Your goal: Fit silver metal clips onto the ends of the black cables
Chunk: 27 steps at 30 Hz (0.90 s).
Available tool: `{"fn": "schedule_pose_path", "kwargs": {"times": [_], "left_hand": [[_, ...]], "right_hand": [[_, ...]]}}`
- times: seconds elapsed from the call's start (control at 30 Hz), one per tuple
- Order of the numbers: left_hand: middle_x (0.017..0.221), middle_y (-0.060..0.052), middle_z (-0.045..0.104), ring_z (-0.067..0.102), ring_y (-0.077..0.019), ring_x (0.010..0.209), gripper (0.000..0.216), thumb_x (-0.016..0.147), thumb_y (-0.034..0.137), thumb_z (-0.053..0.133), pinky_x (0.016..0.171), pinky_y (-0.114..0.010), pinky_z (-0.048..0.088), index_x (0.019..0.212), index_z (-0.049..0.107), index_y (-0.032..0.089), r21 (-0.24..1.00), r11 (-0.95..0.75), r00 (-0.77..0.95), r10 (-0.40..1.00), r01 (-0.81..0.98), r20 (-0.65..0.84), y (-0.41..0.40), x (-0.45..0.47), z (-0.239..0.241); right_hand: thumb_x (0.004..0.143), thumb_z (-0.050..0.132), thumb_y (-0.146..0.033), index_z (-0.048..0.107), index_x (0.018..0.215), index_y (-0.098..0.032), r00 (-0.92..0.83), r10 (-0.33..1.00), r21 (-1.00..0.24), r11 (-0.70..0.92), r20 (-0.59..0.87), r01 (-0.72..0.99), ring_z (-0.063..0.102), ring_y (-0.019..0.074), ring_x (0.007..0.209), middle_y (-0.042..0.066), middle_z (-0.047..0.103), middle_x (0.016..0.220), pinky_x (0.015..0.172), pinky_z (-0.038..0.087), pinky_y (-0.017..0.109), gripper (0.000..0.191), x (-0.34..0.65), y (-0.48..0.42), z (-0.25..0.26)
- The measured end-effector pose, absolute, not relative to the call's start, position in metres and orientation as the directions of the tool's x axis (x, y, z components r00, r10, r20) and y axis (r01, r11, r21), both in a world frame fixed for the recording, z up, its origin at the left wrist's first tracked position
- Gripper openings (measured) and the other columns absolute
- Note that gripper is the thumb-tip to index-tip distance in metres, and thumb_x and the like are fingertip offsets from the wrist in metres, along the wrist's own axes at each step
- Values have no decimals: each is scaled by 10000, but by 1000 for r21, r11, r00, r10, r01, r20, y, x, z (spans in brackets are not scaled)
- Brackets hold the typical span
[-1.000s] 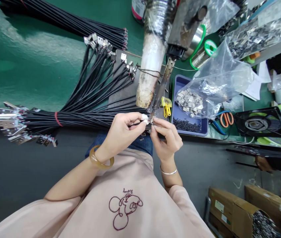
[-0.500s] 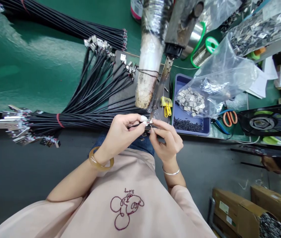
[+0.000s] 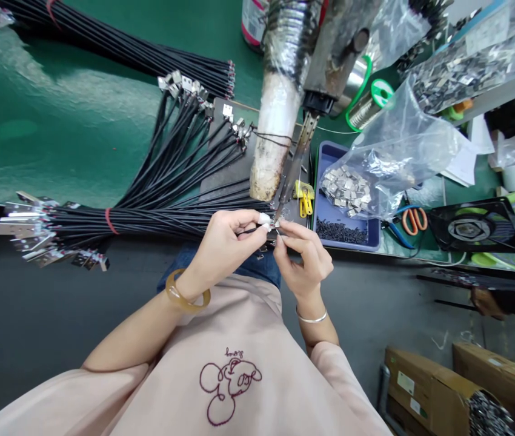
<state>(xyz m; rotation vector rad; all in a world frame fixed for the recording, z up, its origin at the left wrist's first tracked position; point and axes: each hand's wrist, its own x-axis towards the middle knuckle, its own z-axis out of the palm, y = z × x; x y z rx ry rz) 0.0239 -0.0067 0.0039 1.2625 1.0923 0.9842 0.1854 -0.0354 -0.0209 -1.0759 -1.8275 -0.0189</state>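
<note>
My left hand (image 3: 228,242) is closed in a pinch on the end of a black cable, its fingertips wearing white covers. Facing it, my right hand (image 3: 305,254) is also pinched, its fingertips at a small metal connector (image 3: 276,223) on the cable's end. What exactly lies between the right fingers is too small to make out. Directly above the fingertips, the narrow tip of a soldering iron (image 3: 290,175) points down at the connector. A bundle of black cables (image 3: 162,219), tied with a red band, lies just left of my left hand.
A blue tray (image 3: 373,239) holds metal connector shells (image 3: 346,191) and small black parts. Beside it lie orange-handled pliers (image 3: 414,219) and a black fan (image 3: 475,224). A wrapped nozzle (image 3: 266,151) hangs over the bench. Solder spools (image 3: 370,104) stand behind. Another person's hand (image 3: 487,301) shows at right.
The view has shifted slightly, so the tray and things at right appear a little further left. Both hands keep the same pinch under the iron's tip.
</note>
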Motion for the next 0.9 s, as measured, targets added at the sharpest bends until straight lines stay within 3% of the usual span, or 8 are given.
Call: {"fn": "schedule_pose_path", "kwargs": {"times": [0.27,0.47,0.73,0.9], "left_hand": [[543,36,449,344,-72,508,161,797,229,620,477,-206,269,731,723,125,997,61,207,976,48,-70,-11,23,4],[661,-22,677,533,-103,587,205,798,245,635,562,-196,422,802,797,119,997,48,185,981,66,-60,-13,23,3],[552,25,539,338,-51,486,202,792,219,636,458,-176,279,786,807,111,997,21,140,990,71,-31,-12,25,4],[564,16,543,346,-57,493,186,781,222,644,461,-180,299,764,794,114,997,-3,115,993,76,-5,-9,26,5]], "right_hand": [[841,727,-48,661,989,-223,-104,653,-416,589,750,693,790,173,921,74,804,1062,789,681,289,239,186,-39,-16],[885,698,-95,689,902,-231,-21,822,-639,457,569,619,777,163,927,32,795,1015,727,657,278,137,185,-38,-4],[893,692,-123,669,844,-223,-47,837,-636,451,546,626,756,169,933,27,785,997,832,627,339,113,184,-33,-2],[888,697,-110,683,872,-227,-37,823,-631,463,567,622,751,169,946,27,779,1012,846,626,344,119,183,-32,1]]}}
